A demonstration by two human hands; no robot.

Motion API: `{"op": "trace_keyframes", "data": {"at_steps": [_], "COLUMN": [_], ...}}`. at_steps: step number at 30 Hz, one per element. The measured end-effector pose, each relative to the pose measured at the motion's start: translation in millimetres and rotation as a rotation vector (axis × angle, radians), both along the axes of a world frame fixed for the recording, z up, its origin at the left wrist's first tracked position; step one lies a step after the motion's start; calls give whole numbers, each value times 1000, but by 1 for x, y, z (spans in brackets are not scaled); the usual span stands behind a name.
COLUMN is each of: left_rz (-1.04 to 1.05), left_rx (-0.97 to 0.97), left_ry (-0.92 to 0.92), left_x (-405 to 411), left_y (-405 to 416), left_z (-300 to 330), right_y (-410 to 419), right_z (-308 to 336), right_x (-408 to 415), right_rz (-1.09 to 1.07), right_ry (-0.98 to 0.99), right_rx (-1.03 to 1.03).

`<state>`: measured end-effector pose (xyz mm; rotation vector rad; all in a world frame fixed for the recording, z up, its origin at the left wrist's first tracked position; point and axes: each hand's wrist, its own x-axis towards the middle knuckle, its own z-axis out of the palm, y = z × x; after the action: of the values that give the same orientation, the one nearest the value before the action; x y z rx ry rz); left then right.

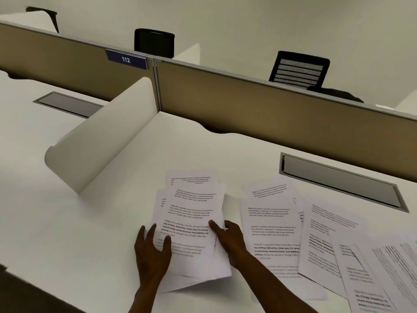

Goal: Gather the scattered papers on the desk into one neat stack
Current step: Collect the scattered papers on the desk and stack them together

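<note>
A loose, fanned bundle of printed papers (191, 224) lies on the white desk (90, 222) in front of me. My left hand (152, 251) rests on the bundle's left edge with fingers spread over the sheets. My right hand (228, 240) grips the bundle's right edge, thumb on top and fingers under the sheets. To the right, more printed papers (273, 227) lie overlapping, and further sheets (372, 267) are strewn toward the right edge of the view.
A curved white side divider (101, 136) stands at the left. A tan partition (270, 109) with a blue "112" sign (126, 59) runs along the back. A grey cable flap (343, 181) is set into the desk. Black office chairs (297, 71) stand beyond.
</note>
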<state>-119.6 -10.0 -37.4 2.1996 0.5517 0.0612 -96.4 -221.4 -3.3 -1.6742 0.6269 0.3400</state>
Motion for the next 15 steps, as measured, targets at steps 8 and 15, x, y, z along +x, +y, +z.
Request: {"op": "trace_keyframes", "data": {"at_steps": [8, 15], "left_rz": [-233, -246], "left_rx": [263, 265], "left_ry": [34, -124], "left_x": [-14, -16], "left_y": [-5, -22], "left_z": [-29, -15], "right_y": [-20, -77], "right_z": [5, -14], "right_x": [-17, -49], "right_rz": [150, 102], "right_ry": [-155, -161], "right_rx": [-476, -887]}}
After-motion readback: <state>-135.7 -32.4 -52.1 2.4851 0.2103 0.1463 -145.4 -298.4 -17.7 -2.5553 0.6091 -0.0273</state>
